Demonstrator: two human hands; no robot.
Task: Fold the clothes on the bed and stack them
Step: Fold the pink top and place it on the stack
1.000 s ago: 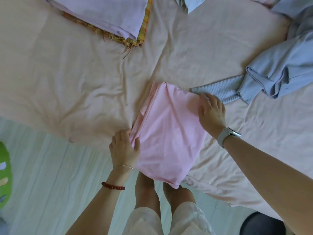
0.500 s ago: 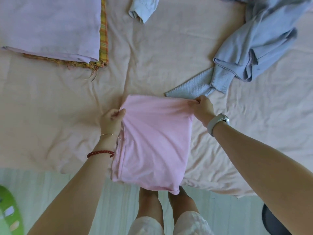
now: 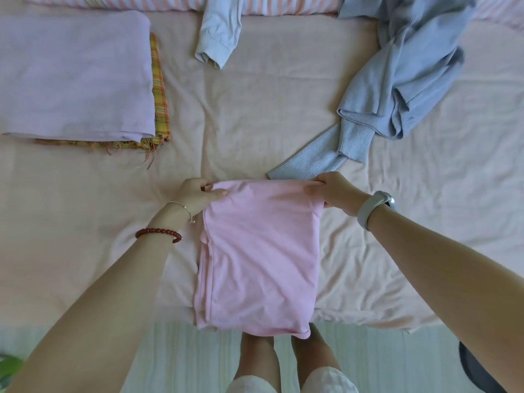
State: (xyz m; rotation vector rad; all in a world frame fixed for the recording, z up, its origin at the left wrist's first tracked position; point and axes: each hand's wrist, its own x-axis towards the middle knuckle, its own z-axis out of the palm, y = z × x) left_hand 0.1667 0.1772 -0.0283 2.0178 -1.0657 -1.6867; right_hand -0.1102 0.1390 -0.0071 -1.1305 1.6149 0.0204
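Pink cotton garment lies part-folded at the near bed edge, left hand and right hand each pinching a far corner, probably to fold or carry it toward the far-left stack.

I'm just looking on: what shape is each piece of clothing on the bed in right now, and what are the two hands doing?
pink garment: folded, near end hanging over the bed edge.
left hand: pinches its far left corner.
right hand: pinches its far right corner.
lilac cloth: folded, lying on the plaid cloth.
blue sweater: crumpled, unfolded.
light blue sleeve: loose, unfolded.
bed sheet: wrinkled.
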